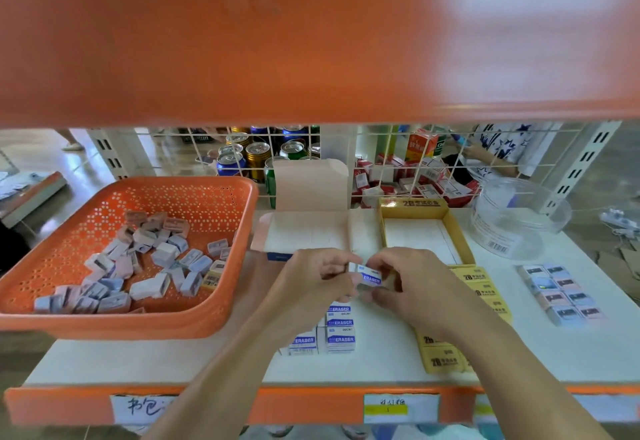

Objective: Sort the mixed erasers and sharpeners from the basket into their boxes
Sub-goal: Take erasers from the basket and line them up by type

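Note:
An orange perforated basket [221, 197] at the left holds several pastel sharpeners [145, 266]. My left hand [311, 280] and my right hand [412, 284] meet above the shelf and together pinch a white-and-blue eraser [370, 275]. Below them lie white erasers [332, 330] in a stack. Yellow 2B erasers [485, 292] lie in a row under my right forearm. An open white box [304, 232] and an open yellow box [415, 209] stand behind my hands.
Sharpeners [562, 294] sit arranged in two columns at the right of the white shelf [554, 353]. A clear plastic tub [512, 218] lies on its side at the back right. A wire grid [242, 149] backs the shelf, with cans and a person behind it. An orange shelf [311, 41] hangs overhead.

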{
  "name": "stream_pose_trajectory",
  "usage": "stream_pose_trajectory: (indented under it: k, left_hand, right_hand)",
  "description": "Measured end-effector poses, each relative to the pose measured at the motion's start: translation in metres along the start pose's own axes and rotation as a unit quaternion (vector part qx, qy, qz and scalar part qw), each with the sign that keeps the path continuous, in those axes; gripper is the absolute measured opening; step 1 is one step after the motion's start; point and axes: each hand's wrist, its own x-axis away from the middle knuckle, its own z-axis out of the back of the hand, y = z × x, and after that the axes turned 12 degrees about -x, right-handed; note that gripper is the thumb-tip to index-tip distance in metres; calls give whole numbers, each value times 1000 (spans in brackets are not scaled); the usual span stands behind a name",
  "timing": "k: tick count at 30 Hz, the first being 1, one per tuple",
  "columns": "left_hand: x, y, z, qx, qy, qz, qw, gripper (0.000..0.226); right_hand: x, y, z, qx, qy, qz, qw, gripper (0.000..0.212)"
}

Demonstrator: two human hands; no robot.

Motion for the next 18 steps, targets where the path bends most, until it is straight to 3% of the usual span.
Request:
stream_pose_trajectory:
  k: [4, 9, 14, 18]
  left_hand:
    - [3, 2, 4, -119, 52, -25, 991, 27]
    - [6, -7, 13, -288, 157, -79, 942, 22]
    - [9, -13, 10, -335, 191, -83, 919, 18]
    - [11, -17, 12, -327, 196, -65, 922, 17]
  right_hand:
    - [4, 0, -1, 27, 7, -27, 999, 5]
    - [6, 1, -6, 115, -28, -108, 987, 14]
    - [0, -2, -18, 170, -31, -108, 979, 24]
    - [-3, -3, -23, 161, -22, -123, 979, 23]
